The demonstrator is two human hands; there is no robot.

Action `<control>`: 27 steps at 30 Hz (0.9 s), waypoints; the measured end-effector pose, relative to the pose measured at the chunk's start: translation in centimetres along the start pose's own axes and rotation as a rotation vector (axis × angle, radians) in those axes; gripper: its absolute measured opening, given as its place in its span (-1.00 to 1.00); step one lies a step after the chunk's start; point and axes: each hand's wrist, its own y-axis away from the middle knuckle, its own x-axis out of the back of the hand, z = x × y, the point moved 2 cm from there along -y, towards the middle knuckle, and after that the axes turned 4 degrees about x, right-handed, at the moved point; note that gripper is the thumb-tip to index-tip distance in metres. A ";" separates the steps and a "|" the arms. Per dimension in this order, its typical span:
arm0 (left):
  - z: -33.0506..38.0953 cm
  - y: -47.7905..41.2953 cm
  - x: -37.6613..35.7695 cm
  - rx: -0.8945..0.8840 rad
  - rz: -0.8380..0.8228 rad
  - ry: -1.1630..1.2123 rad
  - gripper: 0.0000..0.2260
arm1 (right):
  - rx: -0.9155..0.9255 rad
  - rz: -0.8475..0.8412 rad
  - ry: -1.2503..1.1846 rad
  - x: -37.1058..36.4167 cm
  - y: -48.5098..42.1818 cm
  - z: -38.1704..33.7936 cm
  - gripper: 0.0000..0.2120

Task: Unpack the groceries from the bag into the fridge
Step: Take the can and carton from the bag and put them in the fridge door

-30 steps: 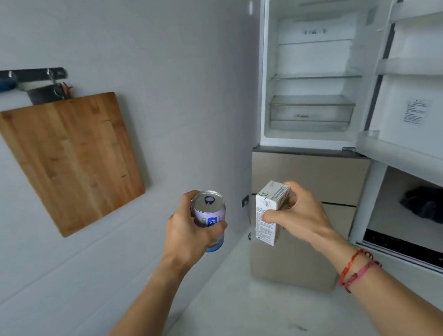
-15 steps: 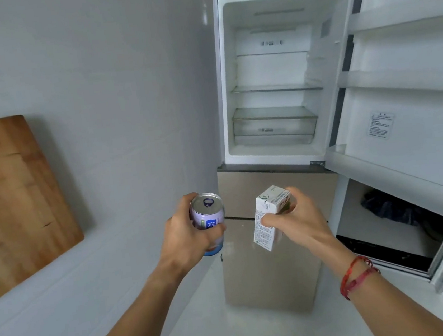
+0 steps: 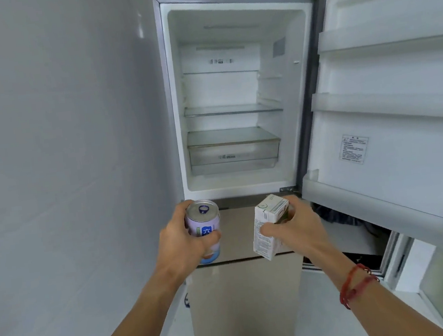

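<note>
While the left hand wraps its fingers round an upright lilac metal drinks can and the right hand grips a small white cardboard carton, tilted, between thumb and fingers, both arms reach forward side by side, holding the 2 items just below the open upper compartment of the tall beige fridge. Its glass shelves and the open door's racks show nothing stored, so the unpacking looks barely begun, with neither item inside yet.

Lilac metal drink can, silver lid, blue label patch; white cardboard carton, green-printed top; champagne-fronted fridge, white interior; red cord bracelet.
</note>
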 end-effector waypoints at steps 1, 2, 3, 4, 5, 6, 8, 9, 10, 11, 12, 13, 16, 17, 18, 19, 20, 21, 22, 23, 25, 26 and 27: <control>-0.2 -1.1 -0.4 -0.004 -0.015 0.004 -0.44 | -0.005 0.016 0.007 0.0 -0.9 0.2 -0.57; -0.5 -2.2 -0.7 -0.008 -0.027 0.009 -0.44 | -0.007 0.028 0.012 0.0 -1.7 0.4 -0.56; -0.7 -3.3 -1.1 -0.014 -0.036 0.011 -0.44 | -0.008 0.036 0.013 -0.1 -2.5 0.5 -0.56; -1.0 -4.4 -1.5 -0.025 -0.040 0.006 -0.44 | -0.007 0.039 0.015 -0.1 -3.4 0.7 -0.56; -1.2 -5.5 -1.9 -0.038 -0.041 -0.007 -0.44 | -0.004 0.042 0.016 -0.2 -4.2 0.9 -0.56; -1.4 -6.5 -2.3 -0.049 -0.040 -0.015 -0.44 | -0.003 0.048 0.015 -0.2 -5.3 1.2 -0.56; -1.8 -8.7 -3.2 -0.060 -0.041 -0.012 -0.45 | -0.005 0.058 0.014 -0.3 -7.5 1.9 -0.57; -2.0 -9.8 -3.7 -0.060 -0.044 -0.012 -0.46 | -0.005 0.062 0.017 -0.4 -8.7 2.2 -0.56; -2.1 -11.0 -4.2 -0.058 -0.046 -0.016 -0.46 | -0.005 0.066 0.020 -0.4 -9.9 2.5 -0.55; -2.3 -12.2 -4.7 -0.056 -0.048 -0.019 -0.45 | -0.004 0.071 0.023 -0.5 -11.2 2.8 -0.55; -2.4 -13.4 -5.2 -0.058 -0.050 -0.017 -0.44 | -0.001 0.079 0.024 -0.5 -12.5 2.9 -0.56; -2.4 -14.7 -5.8 -0.061 -0.051 -0.014 -0.44 | 0.004 0.088 0.018 -0.4 -13.8 3.0 -0.56; -2.3 -18.6 -7.7 -0.070 -0.056 -0.022 -0.42 | 0.008 0.092 -0.005 -0.3 -18.0 3.4 -0.54; -2.1 -19.9 -8.2 -0.068 -0.060 -0.020 -0.41 | 0.010 0.093 -0.013 -0.2 -19.5 3.5 -0.54; -1.8 -21.1 -8.8 -0.070 -0.061 -0.017 -0.40 | 0.015 0.099 -0.022 -0.1 -20.8 3.5 -0.55; -1.6 -22.3 -9.3 -0.076 -0.058 -0.018 -0.40 | 0.021 0.108 -0.027 0.1 -22.2 3.6 -0.56; -1.5 -23.6 -9.9 -0.087 -0.054 -0.023 -0.40 | 0.027 0.120 -0.031 0.3 -23.5 3.6 -0.56; -1.3 -24.8 -10.5 -0.098 -0.055 -0.031 -0.40 | 0.031 0.132 -0.033 0.5 -24.7 3.7 -0.56; -1.2 -25.8 -11.1 -0.105 -0.060 -0.036 -0.40 | 0.029 0.139 -0.028 0.8 -25.8 3.8 -0.56; -1.1 -26.8 -11.7 -0.105 -0.070 -0.035 -0.41 | 0.027 0.144 -0.018 1.0 -26.7 3.9 -0.56; -1.1 -28.7 -13.0 -0.112 -0.090 -0.029 -0.41 | 0.020 0.161 0.004 1.7 -28.3 4.5 -0.57; -1.1 -29.5 -13.6 -0.123 -0.101 -0.026 -0.41 | 0.015 0.172 0.012 2.0 -29.0 4.7 -0.57; -1.0 -30.3 -14.3 -0.135 -0.118 -0.023 -0.42 | 0.009 0.183 0.017 2.5 -29.5 4.9 -0.56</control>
